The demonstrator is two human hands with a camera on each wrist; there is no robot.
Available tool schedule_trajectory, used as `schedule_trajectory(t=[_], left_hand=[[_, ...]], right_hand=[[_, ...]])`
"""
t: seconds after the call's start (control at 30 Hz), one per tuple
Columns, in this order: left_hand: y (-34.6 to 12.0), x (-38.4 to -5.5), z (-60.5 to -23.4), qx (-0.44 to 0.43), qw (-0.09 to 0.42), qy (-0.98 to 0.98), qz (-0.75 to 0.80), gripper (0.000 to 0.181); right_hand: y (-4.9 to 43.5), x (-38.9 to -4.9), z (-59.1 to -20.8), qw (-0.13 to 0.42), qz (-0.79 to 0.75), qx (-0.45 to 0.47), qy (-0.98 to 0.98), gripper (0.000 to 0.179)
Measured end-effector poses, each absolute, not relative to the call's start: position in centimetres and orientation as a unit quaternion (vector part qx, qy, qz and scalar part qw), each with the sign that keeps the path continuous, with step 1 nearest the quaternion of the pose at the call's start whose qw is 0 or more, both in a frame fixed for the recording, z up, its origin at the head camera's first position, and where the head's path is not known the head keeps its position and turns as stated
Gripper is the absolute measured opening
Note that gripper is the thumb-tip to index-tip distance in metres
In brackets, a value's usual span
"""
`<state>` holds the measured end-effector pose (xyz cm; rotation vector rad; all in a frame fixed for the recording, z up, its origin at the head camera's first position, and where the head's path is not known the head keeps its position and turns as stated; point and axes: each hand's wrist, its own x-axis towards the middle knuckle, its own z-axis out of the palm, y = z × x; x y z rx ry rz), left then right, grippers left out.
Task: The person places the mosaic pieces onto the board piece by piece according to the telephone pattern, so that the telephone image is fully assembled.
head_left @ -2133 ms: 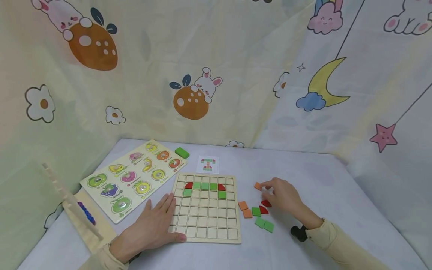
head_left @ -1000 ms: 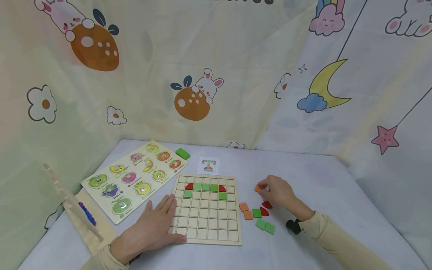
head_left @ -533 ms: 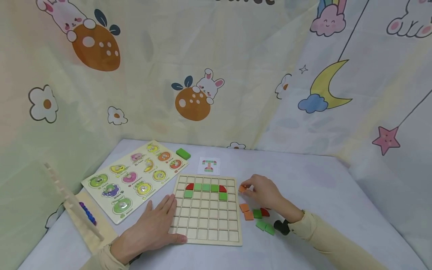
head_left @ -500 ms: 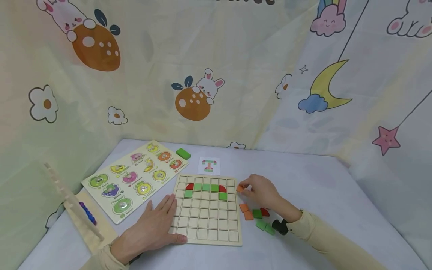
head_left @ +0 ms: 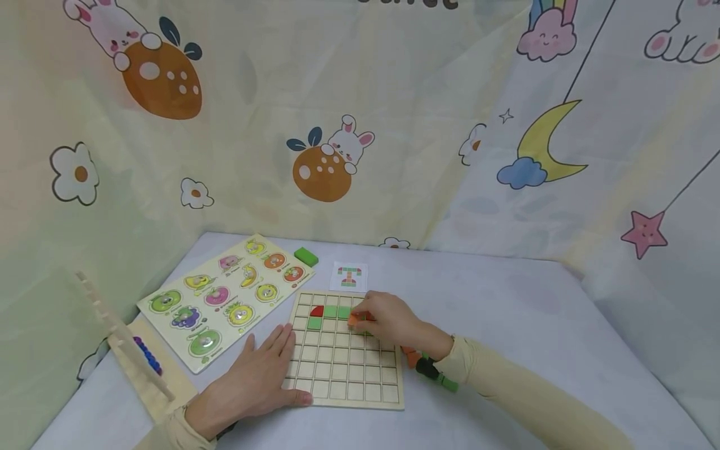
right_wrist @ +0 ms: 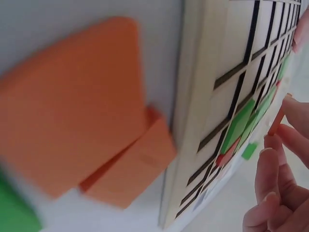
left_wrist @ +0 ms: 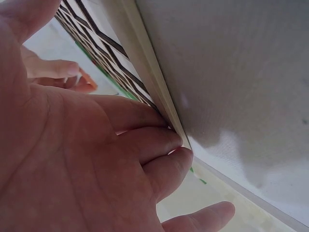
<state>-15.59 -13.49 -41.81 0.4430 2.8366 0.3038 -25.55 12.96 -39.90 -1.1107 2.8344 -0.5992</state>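
A wooden grid board (head_left: 337, 372) lies mid-table with red and green tiles in its upper rows. My right hand (head_left: 390, 317) pinches an orange square tile (head_left: 352, 320) between thumb and finger, over the upper part of the board; in the right wrist view the tile (right_wrist: 278, 116) is held on edge. Beneath that hand, the tiles at the upper right are mostly hidden. My left hand (head_left: 253, 378) rests with straight fingers along the board's left edge, its thumb at the bottom edge. The left wrist view shows its fingertips (left_wrist: 176, 142) touching the board's side.
Loose orange tiles (right_wrist: 130, 164) and green tiles (head_left: 448, 384) lie right of the board, partly behind the right wrist. A pattern card (head_left: 349, 276) sits behind it. To the left are a fruit puzzle board (head_left: 227, 294), a green block (head_left: 306, 256) and a wooden stand with blue beads (head_left: 147, 356).
The right hand picked up the orange tile from the table at the right and carried it left over the board. The left hand has stayed on the board's edge.
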Motion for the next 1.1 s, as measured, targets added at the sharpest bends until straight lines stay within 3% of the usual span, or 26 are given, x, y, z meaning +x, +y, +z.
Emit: schedule_trajectory(t=[0.27, 1.1], left_hand=[[-13.5, -15.5, -41.8, 0.152, 0.126, 0.974, 0.106, 0.122], [-13.5, -15.4, -41.7, 0.152, 0.125, 0.975, 0.105, 0.122]], right_hand=[[11.1, -26.2, -40.3, 0.024, -0.152, -0.376, 0.914, 0.021], [10.5, -26.6, -40.6, 0.07, -0.196, -0.336, 0.919, 0.023]])
